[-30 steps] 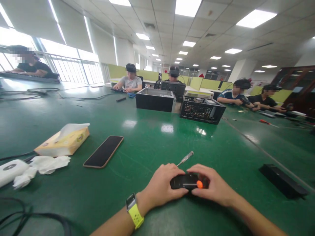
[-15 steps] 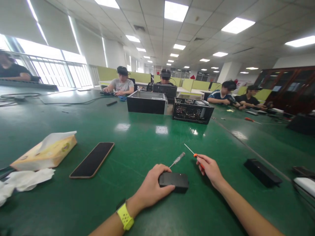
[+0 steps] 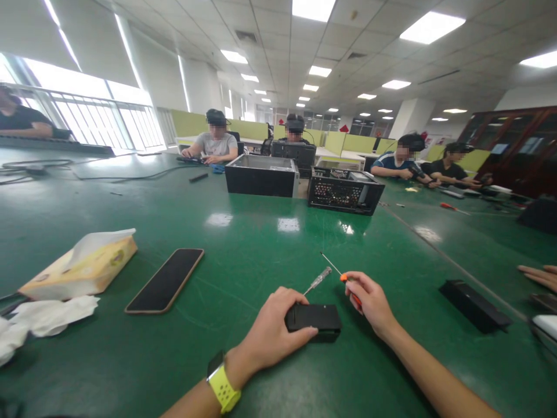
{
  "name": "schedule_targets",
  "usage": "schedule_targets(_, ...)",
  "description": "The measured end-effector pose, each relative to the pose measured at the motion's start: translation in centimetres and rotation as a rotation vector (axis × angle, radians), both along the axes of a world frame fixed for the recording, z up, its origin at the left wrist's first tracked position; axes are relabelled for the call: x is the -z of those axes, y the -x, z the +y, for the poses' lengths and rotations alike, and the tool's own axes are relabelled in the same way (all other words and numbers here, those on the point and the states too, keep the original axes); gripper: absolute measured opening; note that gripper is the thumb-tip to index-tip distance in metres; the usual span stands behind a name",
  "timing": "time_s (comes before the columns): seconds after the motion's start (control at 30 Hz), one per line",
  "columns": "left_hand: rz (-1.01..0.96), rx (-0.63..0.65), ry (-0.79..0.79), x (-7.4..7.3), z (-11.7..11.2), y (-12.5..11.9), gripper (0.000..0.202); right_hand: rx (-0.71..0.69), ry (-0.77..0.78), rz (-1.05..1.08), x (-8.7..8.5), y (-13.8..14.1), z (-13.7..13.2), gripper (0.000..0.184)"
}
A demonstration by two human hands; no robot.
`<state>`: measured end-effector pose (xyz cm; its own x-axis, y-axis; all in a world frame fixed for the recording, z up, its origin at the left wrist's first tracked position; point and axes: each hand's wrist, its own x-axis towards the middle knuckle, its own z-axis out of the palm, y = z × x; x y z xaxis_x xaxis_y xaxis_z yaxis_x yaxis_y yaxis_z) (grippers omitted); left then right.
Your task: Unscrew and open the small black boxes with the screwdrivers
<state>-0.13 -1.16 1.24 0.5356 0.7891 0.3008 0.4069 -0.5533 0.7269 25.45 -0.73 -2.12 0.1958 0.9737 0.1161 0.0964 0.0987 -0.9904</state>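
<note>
My left hand (image 3: 272, 328) rests on a small flat black device (image 3: 314, 319) lying on the green table (image 3: 261, 244), fingers curled over its left end. To its right, my right hand (image 3: 369, 302) is closed around a thin screwdriver with an orange handle (image 3: 346, 278), its shaft pointing up and away to the left. A second small screwdriver with a clear handle (image 3: 318, 280) lies on the table just beyond the device. A yellow-green watch (image 3: 221, 386) sits on my left wrist.
A phone (image 3: 165, 280) lies face up to the left, beside a tissue box (image 3: 80, 264) and crumpled tissues (image 3: 52, 310). A black bar-shaped object (image 3: 474, 297) lies to the right. Two open computer cases (image 3: 300, 183) stand farther back. Several people sit around the table; another person's hand (image 3: 537, 276) shows at the right edge.
My right hand lifted the orange screwdriver off the black device and moved it right, clear of the device. My left hand stays on the device.
</note>
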Motion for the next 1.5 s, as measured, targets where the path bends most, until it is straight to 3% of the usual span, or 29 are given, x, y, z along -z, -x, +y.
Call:
schedule_targets(0.27, 0.047, 0.044, -0.006, 0.2, 0.6, 0.2, 0.03, 0.028, -0.062, 0.075, 0.6, -0.1, 0.1, 0.032)
schedule_targets(0.47, 0.077, 0.04, -0.009, -0.1, 0.5, 0.2, 0.028, 0.102, -0.103, 0.146, -0.4, -0.7, -0.1, 0.035)
schedule_targets(0.67, 0.108, 0.051, -0.087, 0.2, 0.7, 0.4, 0.03, -0.141, -0.149, 0.205, -1.3, 0.2, -1.2, 0.062)
schedule_targets(0.73, 0.113, 0.052, -0.11, 0.4, 0.8, 0.5, 0.031, -0.15, -0.167, 0.146, -1.9, 0.6, -1.5, 0.06)
schedule_targets(0.87, 0.11, 0.056, -0.136, 0.7, 0.9, 0.5, 0.033, -0.015, -0.246, 0.021, -4.9, 1.1, -1.5, 0.025)
schedule_targets(1.03, 0.106, 0.061, -0.153, 0.7, 0.7, 0.7, 0.033, -0.073, -0.251, -0.15, -11.5, 2.2, -0.5, 0.028)
schedule_targets(1.13, 0.116, 0.067, -0.152, 0.5, 0.6, 0.7, 0.033, -0.054, -0.261, -0.204, -14.1, 3.2, 0.2, 0.024)
schedule_targets(1.23, 0.112, 0.065, -0.145, 0.5, 0.5, 0.7, 0.034, -0.066, -0.222, -0.228, -14.8, 3.8, 0.2, 0.02)
schedule_targets(1.37, 0.1, 0.056, -0.124, 0.8, 0.4, 0.7, 0.034, -0.146, -0.146, -0.446, -14.4, 3.4, 0.0, 0.023)
schedule_targets(1.5, 0.083, 0.052, -0.109, 1.0, 0.4, 0.7, 0.034, -0.138, -0.155, -0.545, -14.2, 2.8, 0.2, 0.026)
